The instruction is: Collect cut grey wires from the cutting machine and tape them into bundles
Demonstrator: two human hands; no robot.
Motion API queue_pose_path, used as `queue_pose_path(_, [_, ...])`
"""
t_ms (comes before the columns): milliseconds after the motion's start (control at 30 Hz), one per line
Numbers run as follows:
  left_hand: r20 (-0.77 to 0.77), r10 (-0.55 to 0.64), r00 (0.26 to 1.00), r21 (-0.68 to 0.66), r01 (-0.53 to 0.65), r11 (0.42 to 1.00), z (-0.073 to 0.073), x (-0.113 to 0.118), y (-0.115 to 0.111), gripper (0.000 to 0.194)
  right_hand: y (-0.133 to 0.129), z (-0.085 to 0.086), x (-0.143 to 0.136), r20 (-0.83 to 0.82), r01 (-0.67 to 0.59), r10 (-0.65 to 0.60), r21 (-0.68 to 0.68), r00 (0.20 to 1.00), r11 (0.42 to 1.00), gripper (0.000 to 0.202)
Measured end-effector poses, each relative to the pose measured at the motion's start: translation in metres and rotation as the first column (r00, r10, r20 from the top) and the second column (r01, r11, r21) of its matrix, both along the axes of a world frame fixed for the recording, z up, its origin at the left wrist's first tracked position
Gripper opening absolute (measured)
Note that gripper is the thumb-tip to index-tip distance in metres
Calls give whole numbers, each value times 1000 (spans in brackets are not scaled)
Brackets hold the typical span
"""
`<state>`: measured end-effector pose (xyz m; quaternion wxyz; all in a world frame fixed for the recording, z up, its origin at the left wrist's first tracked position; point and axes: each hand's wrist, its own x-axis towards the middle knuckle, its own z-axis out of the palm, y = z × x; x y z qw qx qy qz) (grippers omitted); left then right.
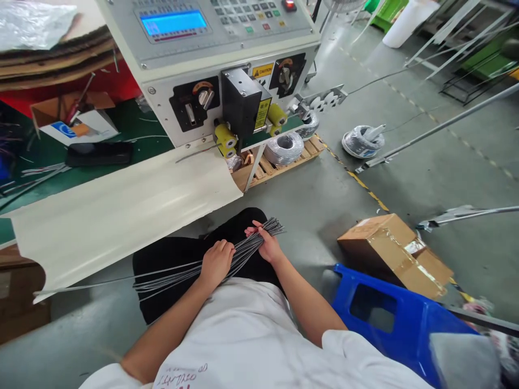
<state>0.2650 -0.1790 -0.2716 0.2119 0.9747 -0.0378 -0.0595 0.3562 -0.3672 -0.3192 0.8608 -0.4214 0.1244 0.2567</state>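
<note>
A bundle of thin grey wires lies across my lap, its ends fanned out to the left and gathered at the right. My left hand is wrapped over the middle of the bundle. Close to the gathered ends, my right hand grips the same wires between thumb and fingers. One longer wire trails left from the bundle over the edge of the cream chute. Above the chute stands the wire-cutting machine, with a short grey wire at its yellow rollers.
Wire coils sit on a wooden pallet beneath the machine, and another coil stands on the floor. To my right are a cardboard box and a blue plastic stool. A phone lies on the green bench at left.
</note>
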Motion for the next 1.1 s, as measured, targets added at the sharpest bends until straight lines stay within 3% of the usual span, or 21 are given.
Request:
queue_pose_path(167, [-12,-60,998,-18,60,998,-10,5,-2,25,1,-1,1,28,-6,5,19,1000,1000,29])
queue_pose_path(400, [-70,-97,993,-173,84,981,-13,2,6,25,0,-5,2,16,-9,9,11,1000,1000,34])
queue_pose_path(500, [-125,1,992,-209,-27,977,-15,-14,30,37,-1,-6,4,-8,-8,8,14,1000,1000,41])
queue_pose_path(600, [-298,115,948,-245,-192,950,-18,-31,61,42,-1,-7,5,-35,16,-14,36,999,999,45])
queue_pose_path(733, [-455,119,882,-342,-296,892,-18,-43,82,42,0,-8,7,-41,12,-9,65,999,998,44])
queue_pose_path(900, [-506,46,861,-332,-245,911,-13,-37,69,40,1,-8,7,-51,17,-14,54,999,998,44])
queue_pose_path(1100, [-481,31,876,-332,-214,919,-19,-29,58,39,-1,-7,5,-29,30,-29,34,999,999,38])
